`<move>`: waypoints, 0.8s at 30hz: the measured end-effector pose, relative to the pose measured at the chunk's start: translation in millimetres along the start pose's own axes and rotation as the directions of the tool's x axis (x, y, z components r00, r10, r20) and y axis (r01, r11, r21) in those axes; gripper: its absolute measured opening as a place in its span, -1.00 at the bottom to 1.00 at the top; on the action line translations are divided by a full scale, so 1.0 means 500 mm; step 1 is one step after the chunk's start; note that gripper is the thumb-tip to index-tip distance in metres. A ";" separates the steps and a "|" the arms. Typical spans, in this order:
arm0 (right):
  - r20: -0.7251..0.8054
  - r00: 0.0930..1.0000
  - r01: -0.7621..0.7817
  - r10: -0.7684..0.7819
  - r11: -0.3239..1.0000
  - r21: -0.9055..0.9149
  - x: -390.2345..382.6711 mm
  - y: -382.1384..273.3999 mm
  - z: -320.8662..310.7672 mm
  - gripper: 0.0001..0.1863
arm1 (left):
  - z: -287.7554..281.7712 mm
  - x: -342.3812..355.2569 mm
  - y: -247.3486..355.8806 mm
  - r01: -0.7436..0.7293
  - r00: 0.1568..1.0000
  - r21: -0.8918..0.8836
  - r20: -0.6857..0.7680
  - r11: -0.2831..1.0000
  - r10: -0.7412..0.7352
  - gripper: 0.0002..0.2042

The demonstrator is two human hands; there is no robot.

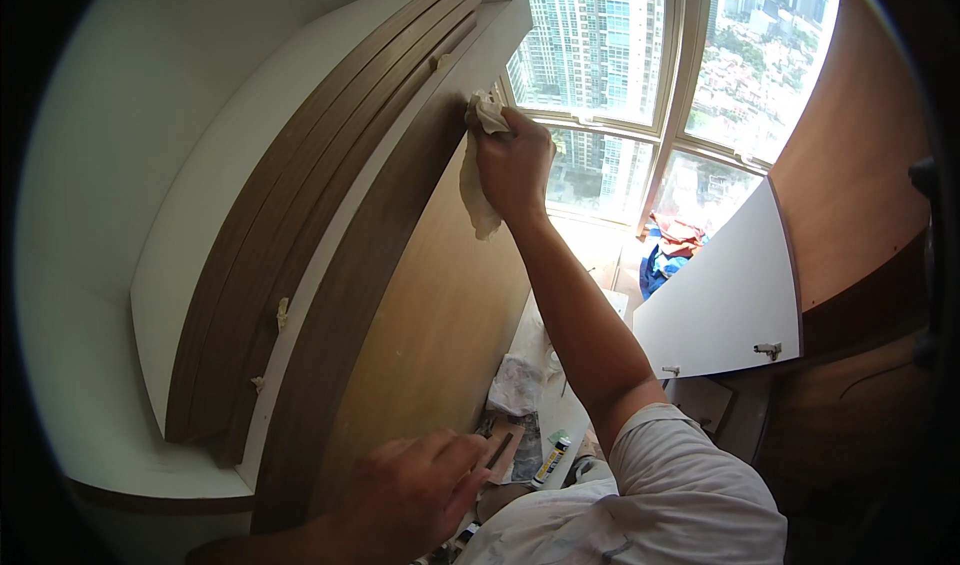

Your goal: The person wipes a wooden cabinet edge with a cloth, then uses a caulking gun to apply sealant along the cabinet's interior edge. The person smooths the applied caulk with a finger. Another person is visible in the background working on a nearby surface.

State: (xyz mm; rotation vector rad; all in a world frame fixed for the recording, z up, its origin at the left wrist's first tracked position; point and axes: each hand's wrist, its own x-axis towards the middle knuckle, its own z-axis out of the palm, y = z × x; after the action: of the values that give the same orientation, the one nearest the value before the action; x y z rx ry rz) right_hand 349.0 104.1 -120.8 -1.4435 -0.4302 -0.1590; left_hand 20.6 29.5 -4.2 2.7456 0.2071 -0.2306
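Note:
My right hand [515,165] is raised and closed round a crumpled off-white cloth [483,195], pressed against the upper part of a dark brown panel edge [385,235]. One end of the cloth hangs below my fingers over the tan wooden face [430,315]. Lower down, my left hand [415,485] is beside the bottom of that panel, its fingers loosely bent and the thumb apart. Nothing shows in it, though the palm side is hidden. Just past its fingertips lies a small wooden piece with a dark strip [502,450].
Several brown-edged panels [330,155] lean in a stack at left. Below me are a sealant tube [551,462] and a plastic bag [516,385]. At right stands a white cabinet door [730,285] with hinges. Tall windows [590,45] and red and blue bags [670,250] are beyond.

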 end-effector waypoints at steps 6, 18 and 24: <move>-0.041 0.996 -0.073 0.078 0.990 0.117 0.048 -0.019 -0.001 -0.75 | 0.003 0.000 0.005 -0.009 1.000 -0.009 -0.024 1.000 0.009 -0.76; 0.020 0.995 -0.094 0.094 0.996 0.002 0.032 -0.024 -0.013 -0.65 | 0.008 -0.001 0.006 -0.025 0.998 0.036 -0.055 0.999 0.027 -0.78; 0.074 0.997 0.005 -0.006 1.000 0.019 -0.018 -0.019 -0.018 -0.67 | 0.008 0.000 0.004 -0.021 0.998 0.047 -0.052 0.999 0.024 -0.78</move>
State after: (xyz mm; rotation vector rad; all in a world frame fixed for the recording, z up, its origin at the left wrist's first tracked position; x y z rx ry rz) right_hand 339.1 92.5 -116.2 -1.4335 -0.4949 -0.1063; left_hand 20.4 26.2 -7.4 2.8012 0.1870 -0.1595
